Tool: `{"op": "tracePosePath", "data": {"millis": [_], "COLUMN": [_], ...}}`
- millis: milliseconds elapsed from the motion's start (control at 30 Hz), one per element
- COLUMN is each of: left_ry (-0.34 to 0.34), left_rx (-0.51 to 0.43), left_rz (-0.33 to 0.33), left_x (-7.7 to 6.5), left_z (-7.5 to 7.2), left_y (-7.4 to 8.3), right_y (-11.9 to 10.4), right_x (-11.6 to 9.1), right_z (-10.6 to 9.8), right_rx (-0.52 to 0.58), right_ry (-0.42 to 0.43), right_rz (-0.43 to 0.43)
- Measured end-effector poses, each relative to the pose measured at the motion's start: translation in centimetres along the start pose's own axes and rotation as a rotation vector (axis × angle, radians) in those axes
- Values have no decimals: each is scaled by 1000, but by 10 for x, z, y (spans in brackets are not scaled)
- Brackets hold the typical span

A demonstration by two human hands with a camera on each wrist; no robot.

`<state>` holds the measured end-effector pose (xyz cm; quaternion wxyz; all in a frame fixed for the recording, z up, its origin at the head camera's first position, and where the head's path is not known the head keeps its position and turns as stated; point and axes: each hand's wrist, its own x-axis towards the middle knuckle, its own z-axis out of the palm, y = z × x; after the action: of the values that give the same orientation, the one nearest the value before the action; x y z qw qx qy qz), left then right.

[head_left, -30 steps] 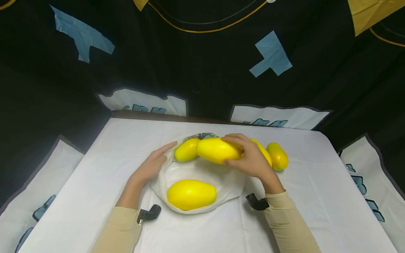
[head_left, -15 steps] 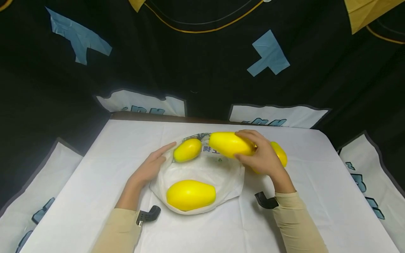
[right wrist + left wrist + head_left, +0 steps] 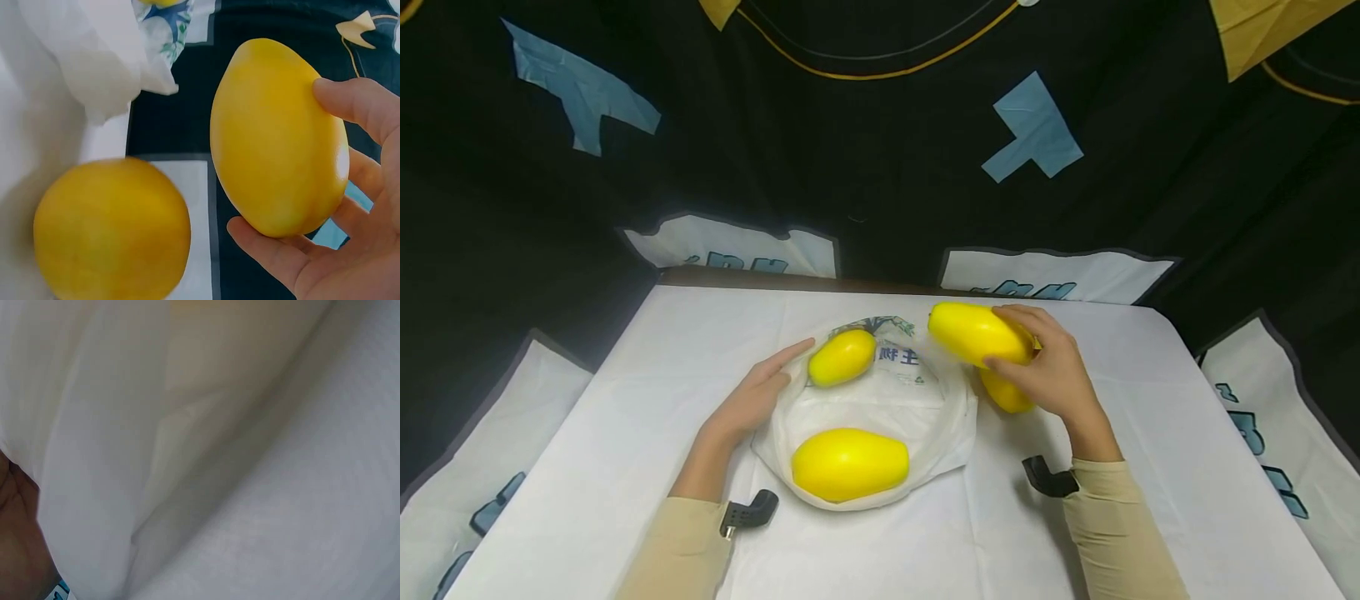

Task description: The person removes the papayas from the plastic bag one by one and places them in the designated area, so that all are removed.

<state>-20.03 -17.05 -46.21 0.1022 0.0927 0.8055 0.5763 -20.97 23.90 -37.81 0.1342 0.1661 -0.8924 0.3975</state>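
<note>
My right hand (image 3: 1051, 367) holds a yellow papaya (image 3: 976, 332) above the table, right of a white plastic bag (image 3: 917, 408). In the right wrist view, thumb and fingers wrap its lower side. Below it a second yellow fruit (image 3: 1007, 393) shows partly, round and nearer the camera in the right wrist view. The bag lies with its mouth wide. Inside it are a large yellow papaya (image 3: 850, 464) at the near side and a smaller yellow fruit (image 3: 842, 358) at the far left. My left hand (image 3: 752, 400) holds the bag's left rim, one finger stretched along it; bag film hides part of this hand.
A white cloth (image 3: 1180, 433) covers the table, its back edge (image 3: 820, 285) dark brown. Black curtain (image 3: 850, 150) stands behind, with blue tape (image 3: 1033, 129) patches. Black wrist mounts (image 3: 1051, 479) stick out from both sleeves.
My right hand has carried the papaya rightwards and a little up, from over the bag to beyond its right rim, uncovering printing inside the bag. The left hand stays at the rim.
</note>
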Motion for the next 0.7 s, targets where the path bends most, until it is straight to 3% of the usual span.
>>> {"op": "tracePosePath", "data": {"millis": [700], "left_ry": [17], "left_rx": [22], "left_rz": [-22], "left_x": [-2], "left_z": [1], "left_y": [0], "right_y": [32], "right_x": [-13], "right_z": [-30], "right_rx": [-33], "right_ry": [123], "right_rz": [116]}}
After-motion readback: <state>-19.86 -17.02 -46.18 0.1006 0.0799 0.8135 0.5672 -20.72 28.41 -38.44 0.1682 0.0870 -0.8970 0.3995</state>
